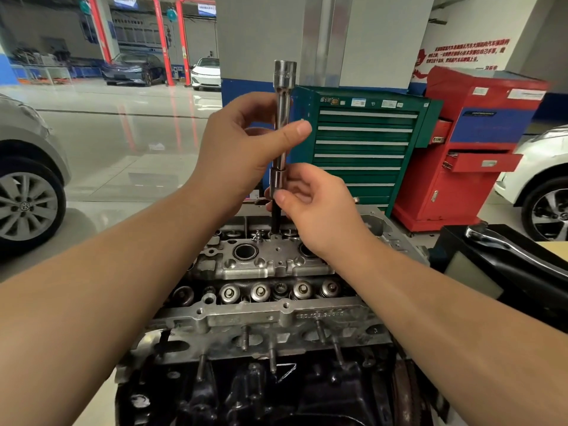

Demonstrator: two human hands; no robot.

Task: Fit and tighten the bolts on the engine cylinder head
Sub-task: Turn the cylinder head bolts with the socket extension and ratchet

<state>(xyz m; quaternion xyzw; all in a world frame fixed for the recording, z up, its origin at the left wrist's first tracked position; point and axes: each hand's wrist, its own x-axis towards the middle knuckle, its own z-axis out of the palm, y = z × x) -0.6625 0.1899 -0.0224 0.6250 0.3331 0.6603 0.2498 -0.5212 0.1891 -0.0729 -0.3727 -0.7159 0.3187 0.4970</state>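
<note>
1. The cylinder head (pixel 270 315) sits on top of the engine block, straight in front of the person, with its valve springs and studs showing along the near side
2. A long chrome extension bar (pixel 284 96) stands upright over the far side of the head, its wide square-drive end uppermost
3. At the bar's lower end sits a chrome socket (pixel 278 181), and below it a dark bit or bolt shank (pixel 275 218) runs down to a hole in the head; I cannot tell which of the two it is
4. The left hand (pixel 246 149) grips the bar around its middle, thumb laid across the front and fingers curled behind
5. The right hand (pixel 319 210) pinches the socket between thumb and fingertips, the other fingers loosely curled
6. Behind the engine stand a green tool cabinet (pixel 365 149) and, beside it on the right, a red tool cabinet (pixel 467 167) with drawers partly out
7. A black case (pixel 479 272) lies to the right of the engine with a chrome ratchet handle (pixel 507 244) resting on it
</note>
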